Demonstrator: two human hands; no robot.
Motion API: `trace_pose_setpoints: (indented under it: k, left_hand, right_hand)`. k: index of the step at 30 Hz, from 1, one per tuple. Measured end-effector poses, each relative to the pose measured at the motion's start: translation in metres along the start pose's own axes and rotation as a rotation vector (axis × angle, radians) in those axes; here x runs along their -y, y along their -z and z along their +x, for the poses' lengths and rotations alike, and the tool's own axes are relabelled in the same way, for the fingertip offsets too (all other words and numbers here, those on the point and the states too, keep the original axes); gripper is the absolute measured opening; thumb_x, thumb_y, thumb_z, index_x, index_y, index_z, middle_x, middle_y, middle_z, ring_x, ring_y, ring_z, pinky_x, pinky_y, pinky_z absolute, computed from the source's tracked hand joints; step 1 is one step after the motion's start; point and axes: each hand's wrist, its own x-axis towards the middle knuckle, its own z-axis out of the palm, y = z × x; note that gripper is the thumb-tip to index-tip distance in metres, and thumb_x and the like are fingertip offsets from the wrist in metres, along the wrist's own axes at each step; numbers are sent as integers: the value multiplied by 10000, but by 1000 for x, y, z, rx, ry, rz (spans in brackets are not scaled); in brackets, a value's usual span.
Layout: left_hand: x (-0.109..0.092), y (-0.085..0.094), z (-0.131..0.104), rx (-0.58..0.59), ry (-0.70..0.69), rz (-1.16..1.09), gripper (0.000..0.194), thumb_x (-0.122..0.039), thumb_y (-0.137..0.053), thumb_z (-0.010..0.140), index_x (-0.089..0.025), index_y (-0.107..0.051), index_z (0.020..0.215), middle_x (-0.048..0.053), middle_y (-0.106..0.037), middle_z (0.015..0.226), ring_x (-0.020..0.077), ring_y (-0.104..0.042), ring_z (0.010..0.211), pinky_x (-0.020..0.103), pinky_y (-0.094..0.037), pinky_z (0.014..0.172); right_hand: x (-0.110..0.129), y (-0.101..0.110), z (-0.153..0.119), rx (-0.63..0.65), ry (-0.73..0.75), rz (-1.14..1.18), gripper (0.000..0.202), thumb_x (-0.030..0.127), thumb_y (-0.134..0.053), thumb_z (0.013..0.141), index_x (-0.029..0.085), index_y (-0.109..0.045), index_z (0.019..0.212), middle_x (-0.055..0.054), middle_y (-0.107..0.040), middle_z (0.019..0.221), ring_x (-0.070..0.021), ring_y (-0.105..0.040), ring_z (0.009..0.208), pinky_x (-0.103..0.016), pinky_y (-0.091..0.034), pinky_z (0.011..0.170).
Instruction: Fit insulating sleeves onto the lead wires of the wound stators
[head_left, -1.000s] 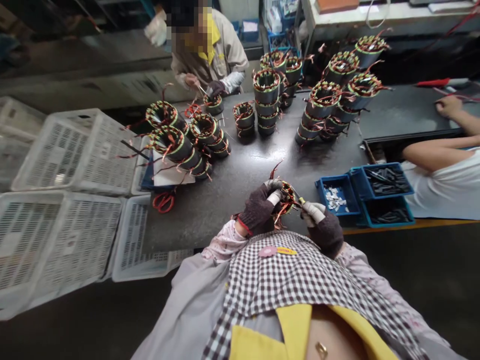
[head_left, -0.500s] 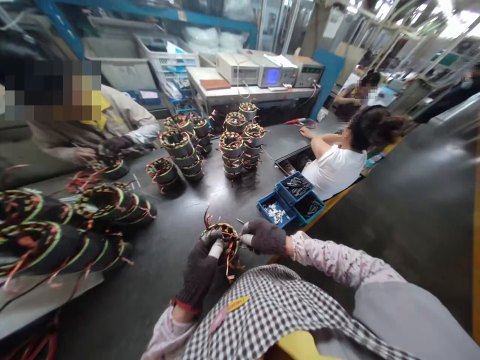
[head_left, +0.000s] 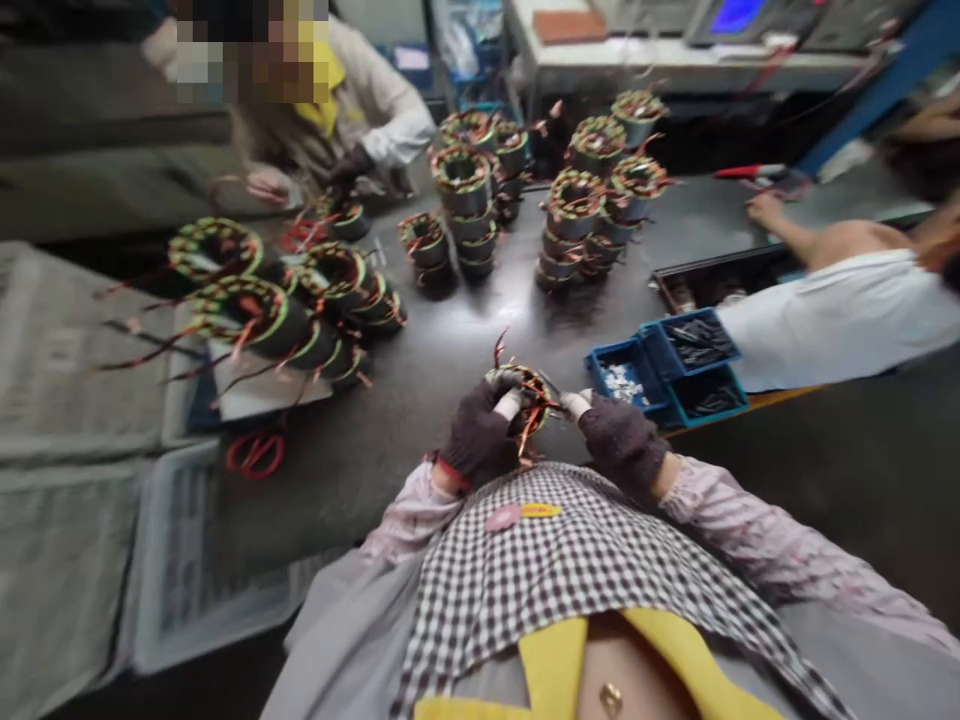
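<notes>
Both gloved hands are gripping one wire coil (head_left: 527, 395) above the desk (head_left: 450, 350): left hand (head_left: 480, 435) is closing its grip on the coil's side, right hand (head_left: 619, 440) is pinching its edge.

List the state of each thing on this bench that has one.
stator: held at the bench edge, wires loose
left hand: gloved, gripping the stator
right hand: gloved, at the stator's side
blue bins: open, holding small parts
stator stacks: upright
red scissors: lying flat
</notes>
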Motion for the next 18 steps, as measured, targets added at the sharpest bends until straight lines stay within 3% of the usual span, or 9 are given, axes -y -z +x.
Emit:
trace_pose_setpoints:
  k: [2, 4, 8, 10, 13, 15, 18]
  left_hand:
    - [3, 1, 3, 25, 28, -48, 218, -361, -816, 843, -204, -790, 992, 71, -805, 1022, 218, -739, 950, 383, -632, 920]
    - [5, 2, 4, 29, 38, -73, 223, -352, -825, 841, -207, -791, 1007, 76, -809, 1030, 224, -744, 950, 380, -644, 888]
    - [4, 1, 1, 34, 49, -79, 222, -337, -845, 824, -199, -796, 991, 70, -811, 1042, 208, -746, 939, 348, -642, 867]
    - [2, 1, -1, 15, 84, -118, 249, -358, -867, 799, -191, -793, 969, 62, -809, 1004, 190, -739, 864, 322, -641, 789]
    - [-2, 1, -2, -23, 156, -180, 328, -408, -900, 758, -185, -788, 970, 46, -798, 944, 157, -700, 720, 288, -616, 638]
    - [-4, 1, -2, -40, 179, -182, 370, -433, -912, 740, -184, -786, 983, 38, -790, 929, 146, -689, 692, 276, -607, 604]
    - [-6, 2, -2, -45, 200, -155, 406, -468, -909, 742, -188, -775, 1004, 33, -784, 923, 139, -693, 691, 268, -614, 604]
  right_hand:
    - [7, -5, 13, 91, -1, -64, 306, 184, -548, 993, 152, -766, 1205, -184, -778, 1021, -255, -733, 816, -327, -523, 727]
    - [12, -12, 23, 99, -36, -26, 302, 155, -539, 980, 132, -762, 1182, -194, -775, 1008, -260, -732, 801, -334, -515, 712]
    - [5, -26, 13, -41, -103, 428, 298, 319, -565, 1004, 169, -744, 1190, -116, -772, 930, -223, -711, 770, -328, -557, 713]
    - [-3, -32, -1, -106, -254, 731, 383, 500, -611, 988, 192, -733, 1180, -55, -744, 837, -193, -689, 699, -307, -568, 650]
    - [-11, -45, -20, -160, -568, 1006, 552, 680, -744, 836, 188, -734, 1085, -13, -706, 757, -171, -671, 625, -268, -534, 539]
    - [-10, -55, -24, -153, -675, 1088, 597, 698, -798, 755, 183, -736, 1049, -14, -713, 770, -166, -674, 616, -252, -520, 512]
    - [-4, -68, -21, -153, -717, 1159, 577, 664, -794, 759, 194, -735, 1089, -28, -752, 843, -156, -679, 613, -250, -534, 513]
